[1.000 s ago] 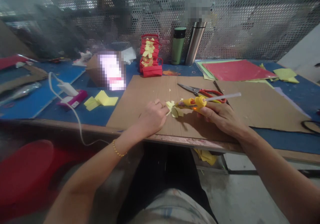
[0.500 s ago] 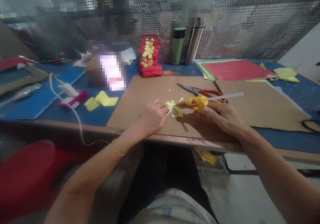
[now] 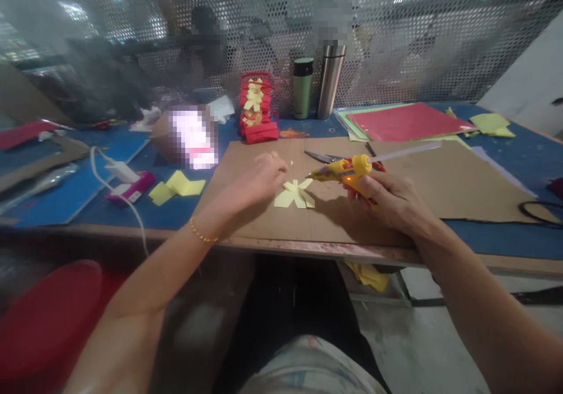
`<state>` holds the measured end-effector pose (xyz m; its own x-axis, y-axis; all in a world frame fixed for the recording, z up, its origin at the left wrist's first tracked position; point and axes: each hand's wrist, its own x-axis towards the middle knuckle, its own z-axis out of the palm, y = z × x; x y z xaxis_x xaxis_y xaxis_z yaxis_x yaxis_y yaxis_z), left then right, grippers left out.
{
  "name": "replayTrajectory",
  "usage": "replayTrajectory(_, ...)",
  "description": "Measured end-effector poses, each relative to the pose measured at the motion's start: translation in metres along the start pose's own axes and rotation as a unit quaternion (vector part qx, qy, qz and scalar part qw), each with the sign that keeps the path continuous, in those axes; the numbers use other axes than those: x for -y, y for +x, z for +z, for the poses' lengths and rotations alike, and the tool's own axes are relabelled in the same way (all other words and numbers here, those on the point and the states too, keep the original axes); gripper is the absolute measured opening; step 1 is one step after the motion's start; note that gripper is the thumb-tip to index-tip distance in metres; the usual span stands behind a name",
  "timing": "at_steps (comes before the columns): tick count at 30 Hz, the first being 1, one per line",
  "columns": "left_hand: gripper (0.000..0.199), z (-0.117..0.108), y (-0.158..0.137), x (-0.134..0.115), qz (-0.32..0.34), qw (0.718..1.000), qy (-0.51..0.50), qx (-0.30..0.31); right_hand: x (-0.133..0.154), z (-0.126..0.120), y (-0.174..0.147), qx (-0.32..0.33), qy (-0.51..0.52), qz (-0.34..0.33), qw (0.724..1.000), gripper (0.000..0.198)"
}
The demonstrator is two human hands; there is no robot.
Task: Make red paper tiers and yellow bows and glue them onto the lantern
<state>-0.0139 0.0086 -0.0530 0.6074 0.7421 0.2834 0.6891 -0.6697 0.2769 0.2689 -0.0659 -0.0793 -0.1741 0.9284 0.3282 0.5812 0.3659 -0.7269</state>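
Left hand (image 3: 264, 176) has come off the flower (image 3: 294, 196), and the gun (image 3: 359, 165) has its tip away from the middle now. Flower's flat on the cardboard (image 3: 264, 225) between both hands, nearer the left, no clear long axis. Right hand (image 3: 391, 199) grips the gun; left's curled, can't tell if it's pinching anything.

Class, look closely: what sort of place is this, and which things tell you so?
Probably a craft workspace, though whether workshop or home can't be told. The evidence: a yellow hot glue gun in the right hand, a cut yellow paper flower on cardboard, and a red sheet.
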Motion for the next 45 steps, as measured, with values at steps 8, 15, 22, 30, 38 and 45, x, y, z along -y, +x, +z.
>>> replayTrajectory(8, 0.014, 0.011, 0.068, -0.002, -0.105, 0.948, -0.199, 0.223, -0.003, -0.002, 0.000, 0.002, 0.025, -0.013, 1.000, 0.077)
replayTrajectory(15, 0.019, 0.022, 0.079, 0.002, -0.125, 0.927, -0.249, 0.252, 0.001, -0.005, -0.001, 0.001, 0.017, -0.015, 1.000, 0.077)
replayTrajectory(22, 0.018, 0.024, 0.056, 0.008, -0.158, 0.897, -0.372, 0.176, 0.002, -0.002, 0.000, 0.029, 0.020, -0.018, 0.999, 0.073)
replayTrajectory(30, 0.023, 0.019, 0.032, 0.009, -0.158, 0.896, -0.399, 0.116, -0.001, 0.009, 0.001, 0.057, 0.018, -0.043, 0.997, 0.072)
replayTrajectory(38, 0.029, 0.022, 0.025, -0.005, -0.186, 0.862, -0.466, 0.075, 0.002, 0.008, 0.000, 0.066, -0.001, -0.031, 0.997, 0.070)
replayTrajectory(45, 0.027, 0.021, 0.022, -0.007, -0.183, 0.866, -0.462, 0.058, -0.001, 0.009, 0.000, 0.073, -0.020, -0.033, 0.997, 0.069)
